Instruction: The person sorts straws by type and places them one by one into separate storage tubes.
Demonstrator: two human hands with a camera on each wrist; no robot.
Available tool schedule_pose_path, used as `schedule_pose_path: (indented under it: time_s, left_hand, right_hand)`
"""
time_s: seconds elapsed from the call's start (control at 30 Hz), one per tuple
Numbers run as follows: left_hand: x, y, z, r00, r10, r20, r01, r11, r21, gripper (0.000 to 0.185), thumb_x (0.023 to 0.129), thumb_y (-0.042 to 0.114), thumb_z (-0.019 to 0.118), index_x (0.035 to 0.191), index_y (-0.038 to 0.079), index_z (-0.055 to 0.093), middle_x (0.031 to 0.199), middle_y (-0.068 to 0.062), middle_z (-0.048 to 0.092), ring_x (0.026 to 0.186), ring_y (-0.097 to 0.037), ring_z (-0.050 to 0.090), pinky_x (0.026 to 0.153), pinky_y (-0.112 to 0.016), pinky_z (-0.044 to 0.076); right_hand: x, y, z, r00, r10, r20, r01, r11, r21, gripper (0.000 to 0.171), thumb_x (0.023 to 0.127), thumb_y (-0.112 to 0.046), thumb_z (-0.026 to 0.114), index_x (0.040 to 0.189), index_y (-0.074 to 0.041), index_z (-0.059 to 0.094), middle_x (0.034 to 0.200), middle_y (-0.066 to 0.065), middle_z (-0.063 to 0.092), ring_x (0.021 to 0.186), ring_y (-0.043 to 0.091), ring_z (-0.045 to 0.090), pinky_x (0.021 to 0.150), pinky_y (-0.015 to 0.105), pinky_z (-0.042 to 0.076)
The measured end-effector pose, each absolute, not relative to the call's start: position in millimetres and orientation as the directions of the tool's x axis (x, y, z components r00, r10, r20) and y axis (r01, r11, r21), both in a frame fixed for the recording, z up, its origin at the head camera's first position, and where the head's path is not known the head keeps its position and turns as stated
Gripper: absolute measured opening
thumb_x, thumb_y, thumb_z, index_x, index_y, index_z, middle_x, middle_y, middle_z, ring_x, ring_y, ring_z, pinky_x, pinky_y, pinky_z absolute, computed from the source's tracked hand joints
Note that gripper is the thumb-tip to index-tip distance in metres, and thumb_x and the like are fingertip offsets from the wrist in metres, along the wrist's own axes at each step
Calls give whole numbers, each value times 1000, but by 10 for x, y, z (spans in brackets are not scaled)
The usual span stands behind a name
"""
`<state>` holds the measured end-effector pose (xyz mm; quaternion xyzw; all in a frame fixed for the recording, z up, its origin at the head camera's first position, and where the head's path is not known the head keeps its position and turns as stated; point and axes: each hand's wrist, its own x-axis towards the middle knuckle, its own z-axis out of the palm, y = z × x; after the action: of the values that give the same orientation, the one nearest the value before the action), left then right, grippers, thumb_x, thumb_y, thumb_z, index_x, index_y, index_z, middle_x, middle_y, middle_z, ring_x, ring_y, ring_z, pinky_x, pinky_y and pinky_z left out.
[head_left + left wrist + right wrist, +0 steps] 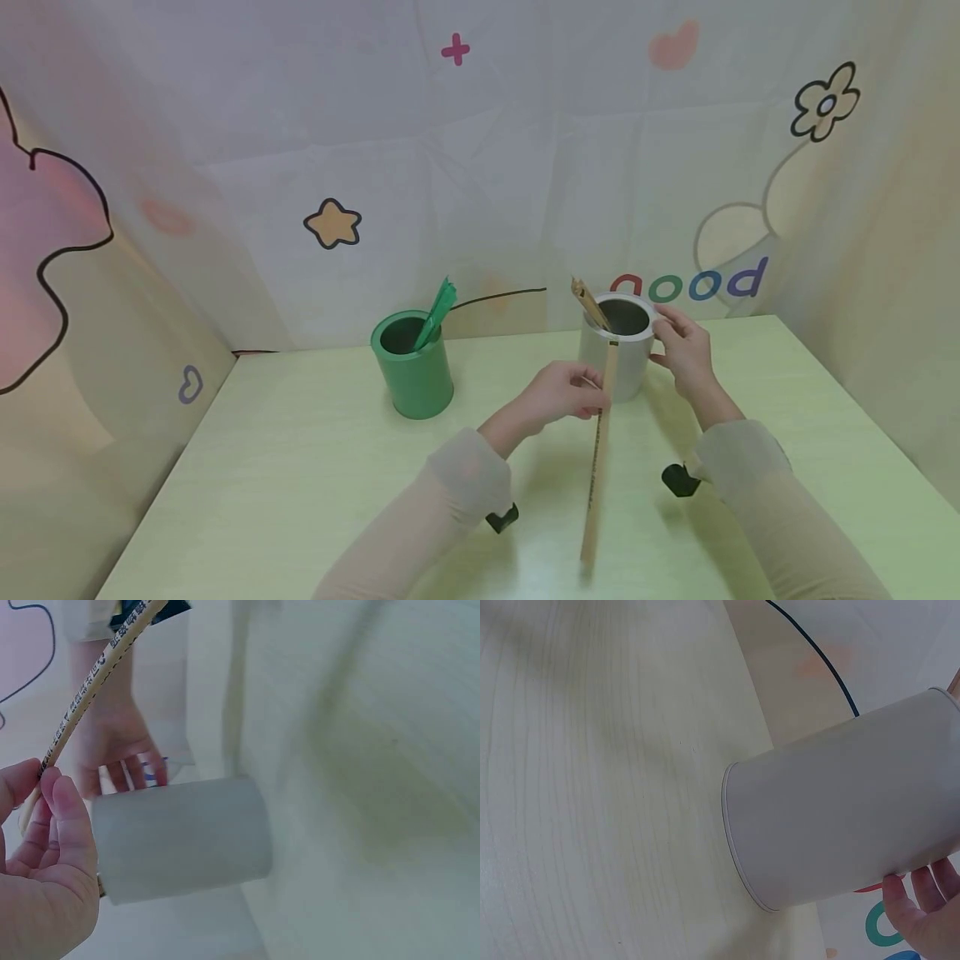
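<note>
Two cans on the table [300,467] near the back wall: one can [414,367] to my left w/ a folded strip [437,312] standing in it, the other can [622,346] to my right w/ a short stick [590,305] leaning in it. My right hand [684,346] is on the right side of that can, my left hand [561,393] just in front-left of it. The long ruler [598,454] I pinch in my left runs from the can's front rim back toward me, between my forearms, above the table.
</note>
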<state>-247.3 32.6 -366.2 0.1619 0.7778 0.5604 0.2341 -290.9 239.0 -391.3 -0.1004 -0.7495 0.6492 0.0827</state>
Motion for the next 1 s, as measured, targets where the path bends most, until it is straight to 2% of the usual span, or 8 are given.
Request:
schedule_pose_path:
  time_s: [0.13, 0.33, 0.5, 0.6, 0.67, 0.83, 1.0]
  left_hand:
    - [-2506, 307, -3489, -866, 483, -127, 15, 278, 960, 12, 79, 13, 64, 89, 8, 61, 81, -3, 64, 73, -16, 62, 69, -27, 52]
    - [-2575, 246, -3244, -930, 367, -5, 50, 142, 989, 15, 80, 11, 64, 92, 5, 59, 82, -6, 64, 78, -24, 62, 71, -28, 53]
    - [-2673, 187, -3097, -967, 241, 86, 97, 32, 995, 18, 80, 13, 64, 95, 6, 59, 83, -3, 63, 72, -13, 60, 69, -24, 52]
    - [-2738, 161, -3035, -976, 152, 158, 155, -35, 987, 18, 80, 13, 64, 95, 4, 59, 82, -3, 62, 68, -8, 58, 70, -25, 52]
    - [-2771, 147, -3003, -977, 87, 193, 188, -59, 980, 18, 80, 14, 64, 94, 3, 59, 81, -3, 62, 69, -12, 60, 70, -25, 52]
    - [-2799, 117, -2937, -966, -63, 250, 253, -47, 966, 18, 80, 19, 65, 90, 5, 59, 75, 0, 59, 71, -15, 61, 69, -24, 52]
    - [-2837, 99, -2921, -948, -148, 281, 291, -50, 955, 18, 80, 19, 64, 89, 4, 58, 78, -2, 60, 70, -7, 58, 69, -23, 51]
  right_hand:
    - [-2923, 2389, -3920, -964, 264, -12, 50, 140, -989, 46, 91, -27, 38, 136, -14, 35, 95, -12, 47, 94, 9, 44, 84, 44, 45]
    - [-2936, 2390, -3938, -965, 262, -17, 54, 136, -989, 47, 91, -27, 38, 136, -14, 35, 112, 1, 48, 98, 12, 44, 83, 43, 45]
    - [-2938, 2394, -3941, -965, 263, -10, 48, 137, -989, 47, 91, -27, 38, 136, -14, 35, 112, 1, 48, 96, 11, 45, 83, 43, 45]
    - [-2928, 2398, -3937, -966, 259, -1, 39, 142, -989, 47, 91, -27, 38, 136, -13, 35, 109, -3, 49, 94, 8, 45, 82, 42, 45]
    - [-2921, 2400, -3933, -966, 257, 0, 38, 143, -989, 47, 91, -27, 38, 136, -13, 35, 110, -1, 49, 94, 8, 46, 82, 42, 45]
    - [-2912, 2396, -3925, -966, 257, 1, 38, 145, -989, 47, 91, -27, 38, 136, -13, 35, 118, 4, 48, 94, 7, 46, 82, 42, 45]
    - [-2913, 2391, -3921, -966, 257, 3, 34, 140, -990, 47, 91, -26, 39, 136, -13, 36, 113, -2, 50, 90, 3, 47, 80, 40, 45]
